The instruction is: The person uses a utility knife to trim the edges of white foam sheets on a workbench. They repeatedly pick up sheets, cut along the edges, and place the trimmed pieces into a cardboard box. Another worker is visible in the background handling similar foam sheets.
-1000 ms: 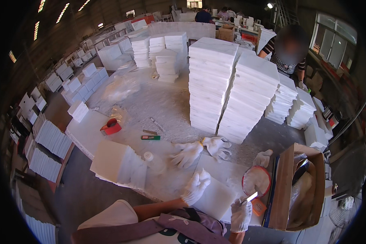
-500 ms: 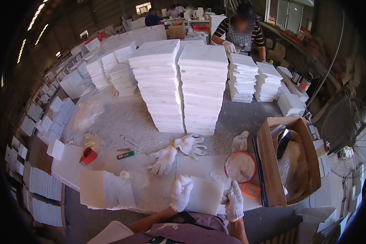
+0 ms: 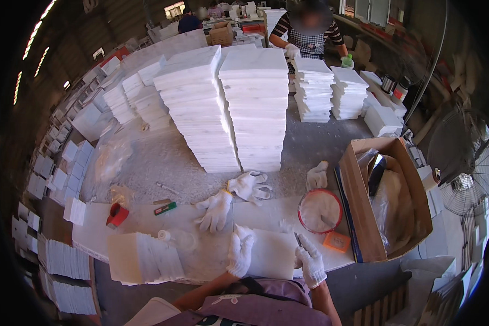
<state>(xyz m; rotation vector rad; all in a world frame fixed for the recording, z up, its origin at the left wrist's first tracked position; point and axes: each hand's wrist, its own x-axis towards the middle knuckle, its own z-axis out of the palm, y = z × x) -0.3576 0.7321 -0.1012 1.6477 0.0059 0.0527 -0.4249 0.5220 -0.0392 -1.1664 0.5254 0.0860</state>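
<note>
Grey worktable [image 3: 163, 157]; thin tool [image 3: 297, 239] upright, right hand [image 3: 311, 263].

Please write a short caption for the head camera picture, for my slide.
Gloved left hand presses a white sheet while the right hand holds a small tool beside a red-rimmed bowl.

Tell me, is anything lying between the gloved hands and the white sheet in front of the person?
Nothing visible. The left hand rests flat on the white sheet, and the right hand is at its right edge holding a thin tool. The spare gloves and the red bowl lie farther back.
</note>
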